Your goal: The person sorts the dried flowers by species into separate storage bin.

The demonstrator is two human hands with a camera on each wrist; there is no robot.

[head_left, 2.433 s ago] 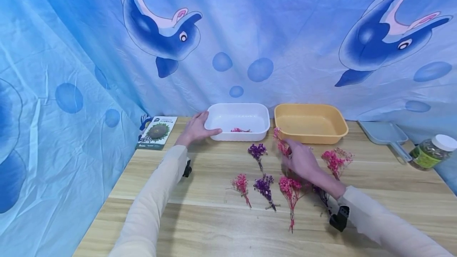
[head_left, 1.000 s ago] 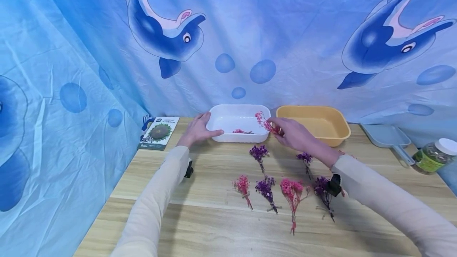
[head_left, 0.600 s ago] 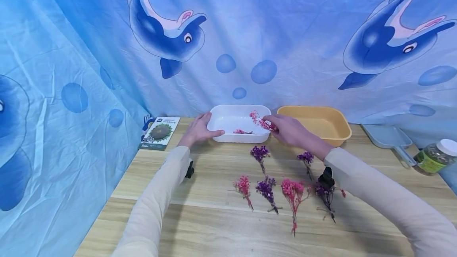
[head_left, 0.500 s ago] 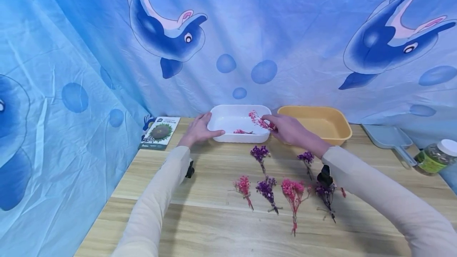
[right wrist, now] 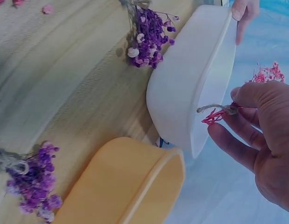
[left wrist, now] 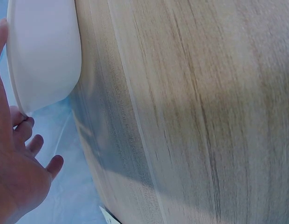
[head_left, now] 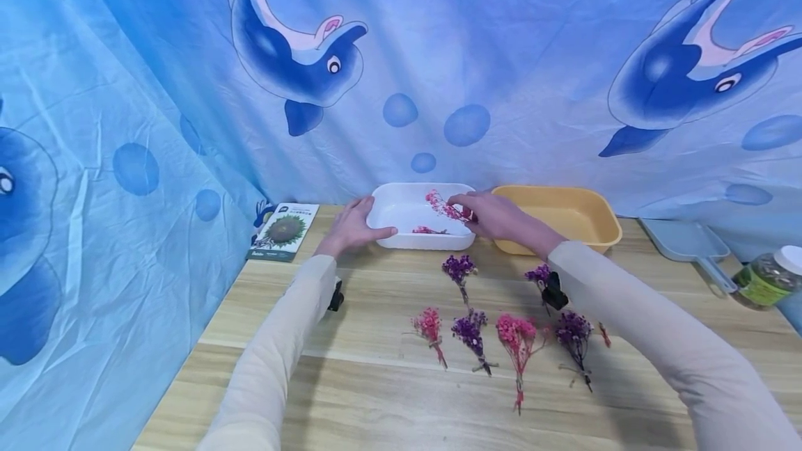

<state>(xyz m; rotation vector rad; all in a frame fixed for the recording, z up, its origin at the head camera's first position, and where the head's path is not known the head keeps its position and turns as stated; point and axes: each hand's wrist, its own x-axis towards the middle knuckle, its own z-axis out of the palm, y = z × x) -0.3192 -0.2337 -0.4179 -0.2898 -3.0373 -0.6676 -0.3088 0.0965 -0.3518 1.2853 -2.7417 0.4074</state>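
My right hand (head_left: 501,220) pinches a small bunch of pink dried flowers (head_left: 442,205) by its tied stems, the blossoms hanging over the white basin (head_left: 426,243). In the right wrist view, the cut stem ends (right wrist: 214,115) and twine stick out between thumb and fingers. Another pink bunch (head_left: 429,230) lies inside that basin. My left hand (head_left: 353,230) holds the basin's left end, thumb along the front rim and fingers around the far corner. In the left wrist view, fingertips (left wrist: 27,122) touch the basin's rim.
A yellow basin (head_left: 567,230) stands right of the white one. Several purple bunches (head_left: 459,267) and pink bunches (head_left: 516,333) lie on the wooden table, one partly under the right sleeve. A dustpan (head_left: 684,239) and jar (head_left: 766,281) sit right; a sunflower packet (head_left: 285,231) left.
My right hand has lifted the pink bunch from in front of the yellow basin and carried it left, over the white basin. The left hand stays at the white basin's end.
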